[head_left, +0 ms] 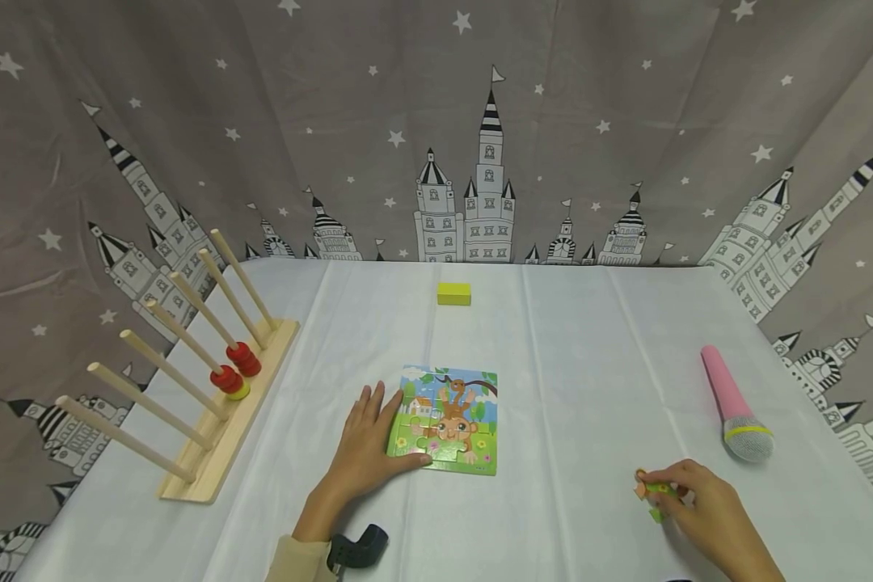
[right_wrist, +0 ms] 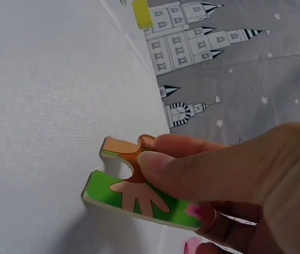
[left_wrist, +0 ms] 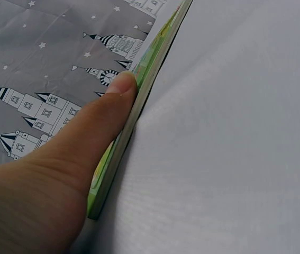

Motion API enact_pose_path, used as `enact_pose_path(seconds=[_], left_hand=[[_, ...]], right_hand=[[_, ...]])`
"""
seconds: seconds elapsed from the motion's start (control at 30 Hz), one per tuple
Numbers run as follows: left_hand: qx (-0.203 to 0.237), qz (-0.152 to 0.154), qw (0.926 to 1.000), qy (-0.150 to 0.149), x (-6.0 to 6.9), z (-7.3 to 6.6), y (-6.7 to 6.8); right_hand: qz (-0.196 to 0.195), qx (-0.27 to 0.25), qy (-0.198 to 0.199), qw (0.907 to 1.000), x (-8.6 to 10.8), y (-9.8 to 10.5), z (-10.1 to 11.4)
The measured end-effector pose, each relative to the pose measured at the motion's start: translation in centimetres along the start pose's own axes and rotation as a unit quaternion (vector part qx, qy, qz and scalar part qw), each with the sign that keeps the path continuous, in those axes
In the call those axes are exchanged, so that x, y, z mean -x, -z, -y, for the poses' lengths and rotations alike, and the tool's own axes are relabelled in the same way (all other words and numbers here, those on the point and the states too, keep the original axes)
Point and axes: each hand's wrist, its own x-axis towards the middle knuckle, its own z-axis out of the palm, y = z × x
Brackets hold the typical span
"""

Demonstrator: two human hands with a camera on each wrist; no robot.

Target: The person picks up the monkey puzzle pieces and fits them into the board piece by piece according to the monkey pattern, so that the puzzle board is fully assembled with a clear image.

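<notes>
A square monkey jigsaw puzzle [head_left: 447, 420] lies on the white table, its frame green along the lower edge. My left hand [head_left: 367, 444] rests at its left side, fingers spread and fairly straight. In the left wrist view the thumb [left_wrist: 105, 114] touches the puzzle's near edge; the other fingers are out of sight there. Off to the right, my right hand [head_left: 709, 509] pinches a notched puzzle piece [right_wrist: 134, 193] between thumb and fingers. The piece is green and brown, with a printed monkey hand, and part of it is hidden behind the thumb.
A wooden peg rack [head_left: 250, 420] with red rings [head_left: 243, 360] and a yellow ring [head_left: 239, 391] stands at the left. A yellow block [head_left: 454, 294] sits at the back. A pink toy microphone [head_left: 731, 396] lies at the right, beyond my right hand. Behind hangs a grey castle-print curtain [head_left: 567, 48].
</notes>
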Motion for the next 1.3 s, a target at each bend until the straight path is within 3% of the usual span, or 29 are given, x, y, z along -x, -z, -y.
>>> enact_pose_path(seconds=[0.43,0.7,1.0,1.3], left_hand=[[0.000,0.001,1.0000,0.003,0.0,0.1,-0.2],[-0.001,-0.001,1.0000,0.001,0.1,0.1,-0.1],[-0.002,0.001,1.0000,-0.001,0.1,0.0,-0.1],[-0.002,0.000,1.0000,-0.002,0.2,-0.1,0.0]], right_hand=[[-0.055,-0.021,0.033,0.9977,-1.5,-1.1,1.5],[-0.100,-0.141,0.037,0.9842,-3.1,-5.0,5.0],[-0.082,-0.250,0.006,0.9647,-4.5,-8.1,9.2],[-0.051,-0.314,-0.007,0.9481,-5.4,-10.0,11.8]])
